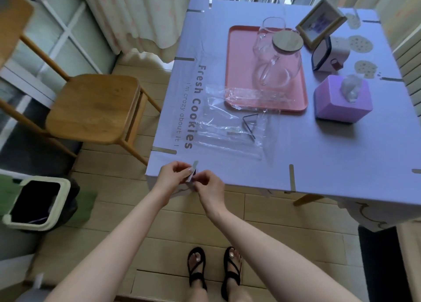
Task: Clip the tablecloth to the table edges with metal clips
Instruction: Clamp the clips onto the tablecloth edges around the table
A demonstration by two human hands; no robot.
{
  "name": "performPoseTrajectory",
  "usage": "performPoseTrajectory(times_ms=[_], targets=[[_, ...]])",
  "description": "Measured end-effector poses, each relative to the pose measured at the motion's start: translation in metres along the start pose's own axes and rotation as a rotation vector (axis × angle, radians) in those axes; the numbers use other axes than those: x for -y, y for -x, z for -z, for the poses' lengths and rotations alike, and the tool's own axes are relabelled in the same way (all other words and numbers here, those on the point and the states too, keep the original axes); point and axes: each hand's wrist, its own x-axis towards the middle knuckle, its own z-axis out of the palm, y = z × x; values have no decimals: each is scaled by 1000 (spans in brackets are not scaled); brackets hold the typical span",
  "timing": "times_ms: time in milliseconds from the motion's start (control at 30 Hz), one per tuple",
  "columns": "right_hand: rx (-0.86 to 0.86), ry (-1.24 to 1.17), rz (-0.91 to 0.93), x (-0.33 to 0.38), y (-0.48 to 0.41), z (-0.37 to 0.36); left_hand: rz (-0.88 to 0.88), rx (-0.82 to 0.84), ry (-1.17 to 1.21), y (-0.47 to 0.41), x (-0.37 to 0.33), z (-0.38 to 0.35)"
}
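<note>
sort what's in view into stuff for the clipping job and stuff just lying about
For the job: tablecloth, metal clip pinched by left hand and right hand, fitted clips on the edges, clear bag (likely the clips' packet).
Lying about: pink tray, glass jug, photo frame, tissue box, chair, bin.

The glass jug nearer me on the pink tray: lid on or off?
On. The round wooden lid sits flat across the mouth of the glass jug, which stands on the pink tray.

Tablecloth covered the counter, tray lay on it, glass jug stood on the tray, tissue box sat right of the tray, plastic bag lay before it, chair stood left of the counter.
</note>
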Motion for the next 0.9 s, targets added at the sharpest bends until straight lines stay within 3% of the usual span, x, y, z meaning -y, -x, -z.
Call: performPoseTrajectory(times_ms=[67, 167, 233, 333, 433, 900], targets=[[-52, 43, 30, 7, -6, -3, -68, -75, -86, -7, -1, 2], [-106, 126, 53, 15, -18, -8, -147, -493, -340, -24, -1, 10], [-102, 198, 61, 18, -27, -8, -81, -641, -451, -37, -1, 21], [-89, 325, 87, 18, -37, -7, 89, -509, -474, -52, -3, 31], [-114, 331, 63, 16, -40, -8, 115, -398, -496, -56, -2, 34], [-135, 280, 60, 12, -39, -8, 133, -424, -467, -63, -2, 35]])
